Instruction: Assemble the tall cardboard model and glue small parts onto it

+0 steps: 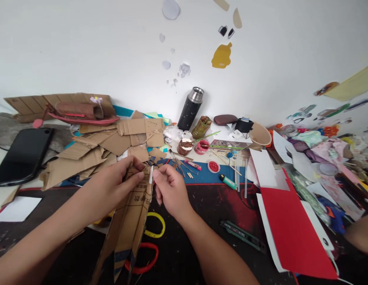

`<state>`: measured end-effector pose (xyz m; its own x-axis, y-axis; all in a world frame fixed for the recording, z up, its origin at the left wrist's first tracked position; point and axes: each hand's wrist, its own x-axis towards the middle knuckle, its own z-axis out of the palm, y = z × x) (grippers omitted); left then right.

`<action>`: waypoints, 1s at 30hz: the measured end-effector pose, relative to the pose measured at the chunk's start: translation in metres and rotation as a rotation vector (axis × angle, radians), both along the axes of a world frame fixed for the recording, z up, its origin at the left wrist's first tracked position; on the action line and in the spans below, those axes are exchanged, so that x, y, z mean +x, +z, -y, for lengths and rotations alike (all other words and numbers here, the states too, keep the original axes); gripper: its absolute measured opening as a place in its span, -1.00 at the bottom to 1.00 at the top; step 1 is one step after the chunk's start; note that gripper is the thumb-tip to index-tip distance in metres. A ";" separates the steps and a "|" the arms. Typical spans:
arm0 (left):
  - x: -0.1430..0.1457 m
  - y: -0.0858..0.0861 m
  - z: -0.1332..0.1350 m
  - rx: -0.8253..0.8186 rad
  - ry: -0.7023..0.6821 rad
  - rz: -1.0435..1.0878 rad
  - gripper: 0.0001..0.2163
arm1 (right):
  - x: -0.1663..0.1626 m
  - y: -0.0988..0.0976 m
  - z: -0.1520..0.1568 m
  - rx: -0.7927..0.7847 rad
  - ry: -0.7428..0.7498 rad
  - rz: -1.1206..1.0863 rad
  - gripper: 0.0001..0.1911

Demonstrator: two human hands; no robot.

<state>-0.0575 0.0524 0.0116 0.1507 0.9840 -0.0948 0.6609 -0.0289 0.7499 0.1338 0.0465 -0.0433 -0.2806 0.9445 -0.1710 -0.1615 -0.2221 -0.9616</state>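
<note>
My left hand is closed on the upper end of a long folded piece of cardboard, thumb on top. The cardboard has printed characters and dark blue patches, and its lower end slants toward me. At its upper right edge, my right hand pinches a small white strip between thumb and fingers. Whether the strip is tape or paper I cannot tell. Beneath the cardboard, a yellow handle loop and a red handle loop stick out, the rest hidden.
Cardboard scraps pile up behind my left hand, beside a phone and a model boat. Paint pots, a black thermos and sticks stand ahead. A utility knife and a red sheet lie right.
</note>
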 end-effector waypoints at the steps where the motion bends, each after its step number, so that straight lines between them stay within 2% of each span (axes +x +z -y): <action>1: 0.000 0.000 0.000 0.000 -0.004 0.004 -0.62 | 0.000 0.000 0.000 -0.005 0.002 -0.005 -0.48; 10: 0.000 -0.001 0.003 0.070 -0.005 0.026 -0.70 | -0.002 0.000 0.001 -0.046 0.012 -0.003 -0.45; 19: 0.003 -0.004 0.008 0.076 -0.002 -0.021 -0.73 | 0.000 0.002 0.006 0.048 0.017 0.098 -0.55; 22: -0.003 -0.003 0.009 -0.028 -0.051 0.101 -0.66 | 0.000 0.003 0.005 0.046 0.004 0.113 -0.56; 26: -0.020 0.006 0.007 -0.215 -0.167 0.434 -0.55 | 0.001 0.007 0.002 -0.005 -0.001 0.065 -0.56; 30: -0.029 0.010 0.001 -0.326 -0.270 0.518 -0.55 | 0.002 0.007 0.000 -0.017 0.004 0.035 -0.58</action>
<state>-0.0869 0.0510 0.0217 0.4937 0.8386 -0.2304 0.2144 0.1394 0.9668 0.1359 0.0465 -0.0362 -0.2778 0.9403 -0.1967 -0.1270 -0.2389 -0.9627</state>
